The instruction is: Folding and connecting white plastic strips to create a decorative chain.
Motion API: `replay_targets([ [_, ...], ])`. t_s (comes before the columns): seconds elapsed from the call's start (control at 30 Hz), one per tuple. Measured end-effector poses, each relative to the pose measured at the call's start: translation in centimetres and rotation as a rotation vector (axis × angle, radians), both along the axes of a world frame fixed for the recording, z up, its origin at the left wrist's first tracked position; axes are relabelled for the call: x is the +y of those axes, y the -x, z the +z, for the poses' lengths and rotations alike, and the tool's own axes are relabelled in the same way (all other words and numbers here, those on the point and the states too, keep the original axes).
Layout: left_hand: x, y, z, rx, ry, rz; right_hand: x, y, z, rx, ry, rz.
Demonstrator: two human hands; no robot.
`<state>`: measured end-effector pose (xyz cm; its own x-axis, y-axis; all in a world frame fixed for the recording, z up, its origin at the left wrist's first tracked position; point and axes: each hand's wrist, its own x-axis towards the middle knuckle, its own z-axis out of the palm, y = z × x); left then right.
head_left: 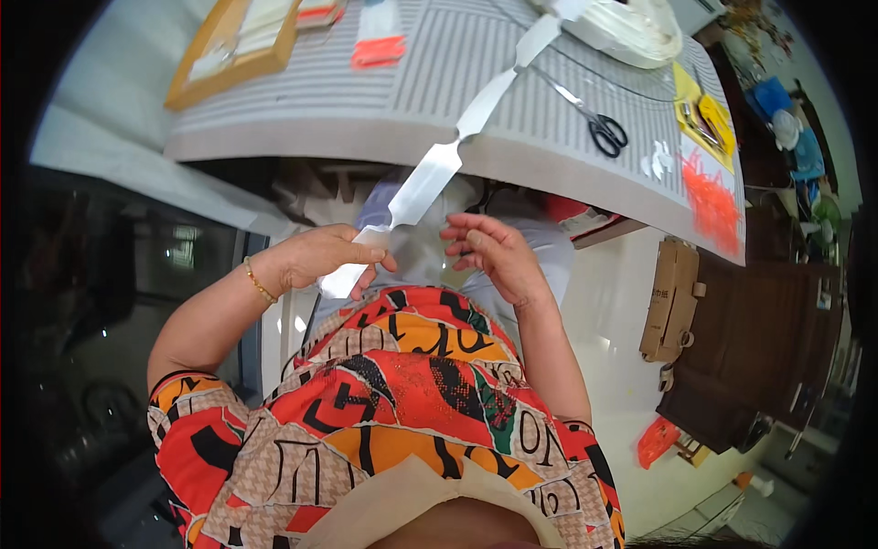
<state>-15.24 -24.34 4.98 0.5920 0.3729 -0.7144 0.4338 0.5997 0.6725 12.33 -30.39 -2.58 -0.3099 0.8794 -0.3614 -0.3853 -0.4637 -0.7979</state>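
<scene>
A long white strip (426, 183), pinched in narrow at several spots along its length, slants from the table down to my lap. My left hand (315, 258) is closed on its near end, thumb on top, with a short piece sticking out below the fingers. To the right of the strip, apart from it, my right hand (494, 254) hovers with loosely bent, parted fingers and nothing visible in them. At the far right of the table, a thick white coil (631, 32) lies near the strip's far end. Black-handled scissors (607, 134) rest on the striped tablecloth (439, 64).
The table edge (366, 146) runs across in front of me. A wooden tray (233, 55) and orange-tipped white pieces (379, 41) lie at left. Rightward are a yellow cutter (715, 123) and orange-red strands (712, 206). A cardboard box (670, 297) stands beside a dark cabinet (741, 357).
</scene>
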Motion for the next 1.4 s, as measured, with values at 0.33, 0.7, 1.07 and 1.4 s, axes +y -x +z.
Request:
replay_targets([
  [0.33,-3.0,6.6,-4.6,0.005,-0.111,-0.016,3.0,7.2,-0.9,-0.077,0.03,-0.297],
  [0.7,-2.5,7.0,-6.5,-0.026,0.042,0.196,1.5,6.7,-0.8,0.067,-0.02,-0.4],
  [1.07,2.2,-7.7,-10.6,-0.321,0.047,0.375,-4.0,4.1,-1.8,0.019,0.19,-0.354],
  [1.4,2.7,-12.3,-9.1,-0.396,0.214,0.214,-3.9,2.2,-1.7,-0.128,0.154,-0.345],
])
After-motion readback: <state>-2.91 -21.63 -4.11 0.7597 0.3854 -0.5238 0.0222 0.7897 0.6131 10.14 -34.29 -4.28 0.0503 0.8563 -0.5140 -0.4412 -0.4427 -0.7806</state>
